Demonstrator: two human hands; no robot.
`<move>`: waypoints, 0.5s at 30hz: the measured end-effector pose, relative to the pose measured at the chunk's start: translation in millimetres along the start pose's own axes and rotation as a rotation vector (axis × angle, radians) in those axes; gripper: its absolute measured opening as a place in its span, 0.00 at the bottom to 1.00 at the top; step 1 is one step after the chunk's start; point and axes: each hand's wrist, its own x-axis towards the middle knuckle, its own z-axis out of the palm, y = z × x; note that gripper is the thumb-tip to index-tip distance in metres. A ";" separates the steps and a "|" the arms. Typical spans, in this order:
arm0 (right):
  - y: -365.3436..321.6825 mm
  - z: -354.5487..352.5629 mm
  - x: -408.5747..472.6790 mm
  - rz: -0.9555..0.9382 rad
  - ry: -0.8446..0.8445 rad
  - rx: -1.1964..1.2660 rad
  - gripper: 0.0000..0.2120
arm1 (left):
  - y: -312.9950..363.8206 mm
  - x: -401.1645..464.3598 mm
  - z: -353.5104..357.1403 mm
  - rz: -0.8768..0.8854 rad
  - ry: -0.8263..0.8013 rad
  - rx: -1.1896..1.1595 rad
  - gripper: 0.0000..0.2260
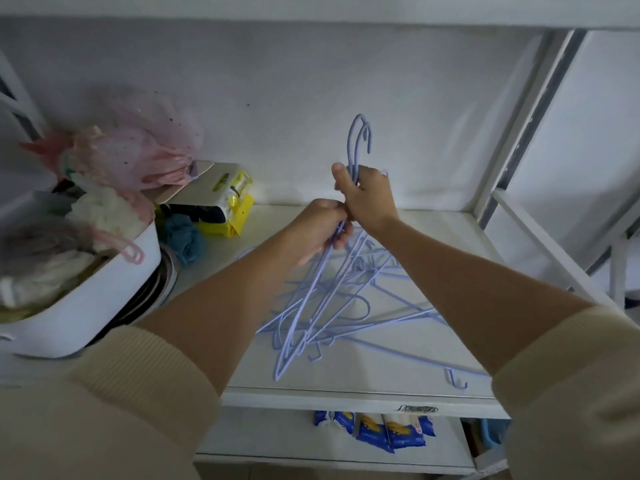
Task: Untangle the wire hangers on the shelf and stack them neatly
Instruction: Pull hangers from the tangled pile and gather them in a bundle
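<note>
Several light blue wire hangers (346, 306) lie tangled in a heap on the white shelf (433, 230). My right hand (369, 199) is shut around the necks of two or three lifted hangers, whose hooks (360, 136) stick up above my fist. Just below and left of it, my left hand (322, 226) grips the wire shoulders of the same held hangers. Their lower ends slope down toward the shelf's front edge and still cross the heap.
A white bin (90, 299) stuffed with cloth and pink bags stands at the left. Behind it lie a yellow packet (235, 206) and a blue pompom (185, 242). A white frame post (519, 133) bounds the right side. Blue packets (388, 431) sit on the lower shelf.
</note>
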 end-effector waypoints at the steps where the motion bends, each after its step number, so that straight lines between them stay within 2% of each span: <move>1: -1.2 3.3 -0.3 -0.041 -0.007 -0.002 0.19 | -0.5 0.7 -7.9 0.015 0.071 0.009 0.13; 3: 6.2 8.3 -2.3 -0.080 0.018 -0.031 0.16 | 0.2 3.1 -28.8 0.048 0.244 0.074 0.13; 6: 35.1 13.2 -4.3 0.070 -0.003 -0.177 0.15 | 3.7 5.8 -63.2 0.053 0.426 0.172 0.15; 10: 72.6 26.3 -20.3 0.345 -0.310 -0.475 0.16 | -1.5 8.4 -92.4 0.023 0.477 0.266 0.15; 15: 92.5 59.8 -40.5 0.403 -0.547 -0.556 0.16 | -21.6 11.2 -107.4 -0.035 0.535 0.248 0.15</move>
